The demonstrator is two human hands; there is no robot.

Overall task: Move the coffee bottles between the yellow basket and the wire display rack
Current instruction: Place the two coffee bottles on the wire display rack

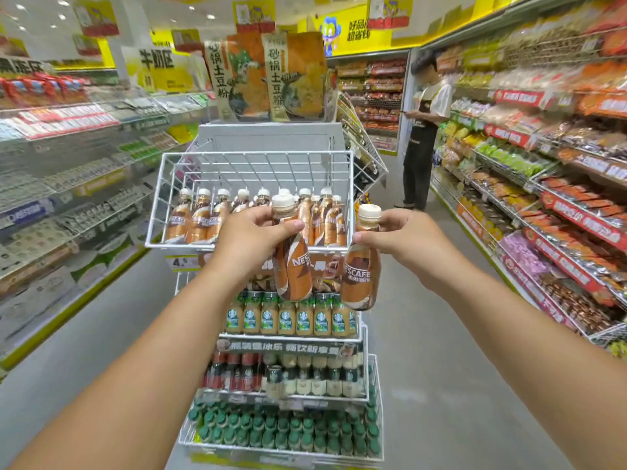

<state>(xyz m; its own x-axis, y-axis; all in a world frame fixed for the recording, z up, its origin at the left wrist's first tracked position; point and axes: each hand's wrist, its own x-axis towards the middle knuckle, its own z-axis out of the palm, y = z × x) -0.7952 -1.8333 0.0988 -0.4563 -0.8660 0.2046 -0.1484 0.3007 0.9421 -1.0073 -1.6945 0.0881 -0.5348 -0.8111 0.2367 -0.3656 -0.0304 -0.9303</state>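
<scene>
Gripping: the left hand [249, 237] curls fingers and thumb round the neck of a brown-and-cream plastic coffee bottle with a white cap [291, 256], thumb tip lying across the front just below the cap.
Right fingers: the right hand [400, 237] pinches the neck of a second brown-and-cream coffee bottle with a white cap [361, 266], thumb pressed on its left side, the other fingers hidden behind it.
Left bottle: tilted slightly, cap toward the top, its body hanging in front of the front rim of the top basket.
Right bottle: nearly upright, just beside the first and touching or almost touching it low down, held off the front right corner of the top basket.
Top basket: the white wire display rack [251, 164] carries a row of like coffee bottles [203, 215] standing along its front edge, from the left corner across.
Lower tiers: green-labelled cream bottles [288, 317] fill the next shelf; dark bottles and cans [288, 374] the one beneath; green-capped bottles [288, 432] the lowest.
Yellow basket: I cannot see it.
Aisle: a person in a dark apron [424, 130] stands by the right-hand shelves [559, 164]; more stocked shelves [68, 164] line the left side.
</scene>
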